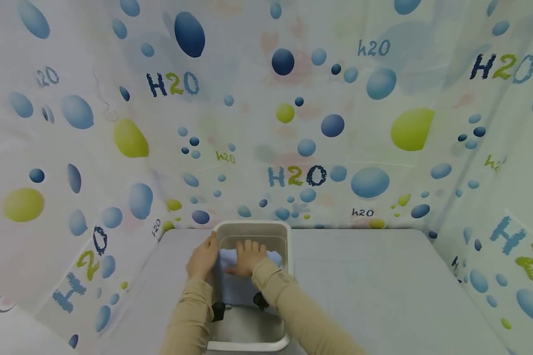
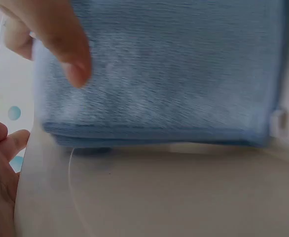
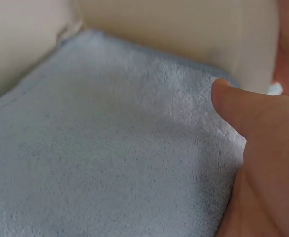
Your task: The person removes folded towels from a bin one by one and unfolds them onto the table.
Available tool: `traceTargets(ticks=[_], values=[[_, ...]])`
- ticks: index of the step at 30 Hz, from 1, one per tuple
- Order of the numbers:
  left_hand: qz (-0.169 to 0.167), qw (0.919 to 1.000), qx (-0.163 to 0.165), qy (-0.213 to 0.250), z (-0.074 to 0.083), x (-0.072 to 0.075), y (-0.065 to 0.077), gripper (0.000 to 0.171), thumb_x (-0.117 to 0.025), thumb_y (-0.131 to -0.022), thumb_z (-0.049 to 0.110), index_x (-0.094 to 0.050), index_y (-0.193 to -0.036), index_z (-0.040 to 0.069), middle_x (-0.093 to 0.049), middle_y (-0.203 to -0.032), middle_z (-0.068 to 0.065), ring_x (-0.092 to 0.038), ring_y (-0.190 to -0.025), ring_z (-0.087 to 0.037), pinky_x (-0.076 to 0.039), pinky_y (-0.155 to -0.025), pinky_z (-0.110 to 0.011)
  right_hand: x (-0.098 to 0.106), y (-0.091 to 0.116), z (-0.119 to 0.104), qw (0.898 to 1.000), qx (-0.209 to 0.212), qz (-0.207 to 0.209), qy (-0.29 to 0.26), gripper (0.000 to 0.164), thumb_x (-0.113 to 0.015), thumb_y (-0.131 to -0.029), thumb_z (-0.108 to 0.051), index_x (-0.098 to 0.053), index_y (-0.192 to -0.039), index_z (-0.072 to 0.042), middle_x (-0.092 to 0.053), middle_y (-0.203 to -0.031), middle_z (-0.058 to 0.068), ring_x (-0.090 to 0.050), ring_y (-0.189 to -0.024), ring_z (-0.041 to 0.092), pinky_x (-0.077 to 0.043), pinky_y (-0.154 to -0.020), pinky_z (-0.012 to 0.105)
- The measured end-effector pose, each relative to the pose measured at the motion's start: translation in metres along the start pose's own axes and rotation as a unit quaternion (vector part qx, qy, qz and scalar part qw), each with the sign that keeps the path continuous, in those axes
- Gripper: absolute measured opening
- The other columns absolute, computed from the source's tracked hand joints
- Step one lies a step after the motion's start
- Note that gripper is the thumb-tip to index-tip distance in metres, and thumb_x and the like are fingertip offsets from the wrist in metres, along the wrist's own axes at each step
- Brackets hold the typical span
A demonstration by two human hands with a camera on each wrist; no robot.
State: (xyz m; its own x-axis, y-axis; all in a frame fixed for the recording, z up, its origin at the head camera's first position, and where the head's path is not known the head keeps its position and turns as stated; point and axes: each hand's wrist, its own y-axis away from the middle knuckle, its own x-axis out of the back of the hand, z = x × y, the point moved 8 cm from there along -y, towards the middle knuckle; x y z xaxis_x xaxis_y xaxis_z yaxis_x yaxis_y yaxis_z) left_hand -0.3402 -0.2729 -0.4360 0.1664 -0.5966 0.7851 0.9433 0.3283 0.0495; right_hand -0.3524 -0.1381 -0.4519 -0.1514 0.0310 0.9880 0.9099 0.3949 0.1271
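My right hand [image 1: 248,259] holds a folded light-blue towel [image 1: 240,288] inside a beige plastic basin [image 1: 252,228]. In the left wrist view its thumb [image 2: 77,71] lies against the front of the towel [image 2: 169,74], while another finger shows behind the towel's edge. The right wrist view has that thumb [image 3: 223,98] on the fuzzy cloth [image 3: 110,133], close to the basin wall [image 3: 169,29]. Along the outside of the basin's left wall is my left hand [image 1: 203,259], fingertips right at the rim. From inside the basin, no left finger shows hooked over the wall.
The basin stands on a table covered in white cloth [image 1: 364,276]. Behind it hangs a white curtain [image 1: 248,118] printed with blue and green dots. Dark wrist-camera mounts [image 1: 260,301] show under the forearms. A small white tag [image 2: 278,122] sticks out of the towel.
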Motion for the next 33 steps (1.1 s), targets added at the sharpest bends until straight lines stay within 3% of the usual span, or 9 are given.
traceTargets(ticks=[4,9,14,22,29,33], values=[[-0.016,0.9997,0.006,0.019,0.001,-0.003,-0.003,0.066,-0.006,-0.094,0.059,-0.033,-0.145,0.027,-0.037,-0.146,-0.017,-0.036,-0.131,-0.047,-0.030,-0.102,-0.065,0.018,0.003,0.006,0.999,0.029,0.018,-0.009,0.073,-0.054,-0.085,-0.056,-0.028,-0.141,-0.017,-0.041,-0.132,0.007,-0.039,-0.123,0.025,-0.034,-0.101,0.042],[-0.031,0.9985,-0.024,0.038,0.008,-0.003,-0.003,0.059,-0.010,-0.099,0.045,-0.028,-0.147,0.017,-0.032,-0.148,-0.022,-0.030,-0.134,-0.046,-0.024,-0.109,-0.060,0.036,0.005,0.012,0.997,0.054,0.035,-0.040,0.060,-0.050,-0.091,-0.038,-0.026,-0.141,-0.016,-0.039,-0.130,0.007,-0.037,-0.120,0.023,-0.033,-0.098,0.042],[-0.012,0.9979,-0.042,0.047,0.012,0.004,-0.002,0.056,-0.014,-0.100,0.036,-0.031,-0.145,0.009,-0.034,-0.142,-0.032,-0.032,-0.132,-0.048,-0.025,-0.109,-0.059,0.047,0.001,0.017,0.990,0.089,0.077,-0.072,0.051,-0.045,-0.090,-0.030,-0.032,-0.137,-0.014,-0.041,-0.130,0.008,-0.040,-0.119,0.024,-0.035,-0.095,0.042],[0.027,0.9951,-0.051,0.080,0.017,0.015,-0.002,0.056,-0.019,-0.098,0.029,-0.030,-0.142,-0.005,-0.027,-0.145,-0.031,-0.027,-0.131,-0.046,-0.025,-0.109,-0.058,0.074,0.008,0.018,0.969,0.166,0.140,-0.119,0.044,-0.048,-0.090,-0.018,-0.037,-0.132,-0.009,-0.051,-0.122,0.013,-0.051,-0.112,0.029,-0.042,-0.093,0.045],[0.060,0.9901,-0.054,0.115,0.023,0.023,0.007,0.058,-0.024,-0.098,0.034,-0.026,-0.145,-0.002,-0.028,-0.139,-0.032,-0.034,-0.127,-0.046,-0.029,-0.106,-0.057,0.092,0.014,0.017,0.949,0.237,0.165,-0.127,0.035,-0.051,-0.094,-0.015,-0.041,-0.127,-0.013,-0.055,-0.099,0.014,-0.052,-0.083,0.022,-0.046,-0.069,0.034],[0.088,0.9845,-0.072,0.134,0.028,0.028,0.014,0.059,-0.031,-0.099,0.033,-0.022,-0.146,-0.002,-0.027,-0.135,-0.036,-0.033,-0.124,-0.052,-0.028,-0.105,-0.059,0.100,0.020,0.021,0.933,0.277,0.180,-0.142,0.029,-0.053,-0.094,-0.013,-0.048,-0.123,-0.016,-0.056,-0.098,0.015,-0.053,-0.082,0.022,-0.046,-0.067,0.030]])
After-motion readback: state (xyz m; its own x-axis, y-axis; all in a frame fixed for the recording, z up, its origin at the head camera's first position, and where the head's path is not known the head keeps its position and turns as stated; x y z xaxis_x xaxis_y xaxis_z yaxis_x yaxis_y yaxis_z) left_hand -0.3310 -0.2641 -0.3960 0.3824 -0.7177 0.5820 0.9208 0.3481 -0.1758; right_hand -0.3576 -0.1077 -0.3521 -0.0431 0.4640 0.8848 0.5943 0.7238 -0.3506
